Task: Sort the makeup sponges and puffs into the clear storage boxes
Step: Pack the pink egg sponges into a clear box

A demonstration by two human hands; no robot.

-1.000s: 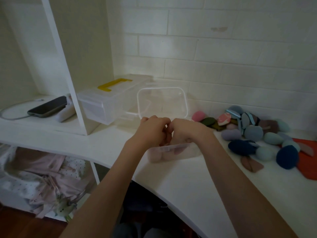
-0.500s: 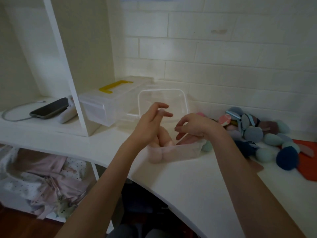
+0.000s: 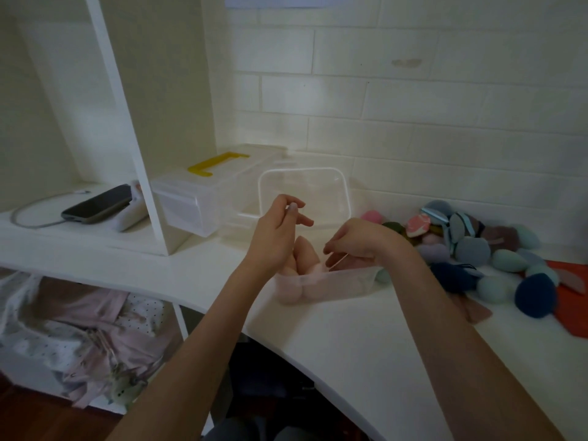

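A dark phone [image 3: 97, 204] lies on the white shelf [image 3: 47, 230] at the left, with a grey cable [image 3: 30, 214] looping beside it. Below the white counter [image 3: 366, 361], crumpled pink clothes [image 3: 89, 338] fill a lower compartment.

Pink sponges [image 3: 302, 259] in the clear box [image 3: 321, 286]; yellow handle [image 3: 216, 162]; navy puff [image 3: 536, 294] — orange cloth [image 3: 572, 310] — white counter [image 3: 366, 351].

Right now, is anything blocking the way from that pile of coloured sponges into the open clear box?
Nothing solid: the clear box is open on top, its lid tipped up behind. Only both hands hover over it, left hand and right hand, beside the sponge pile.
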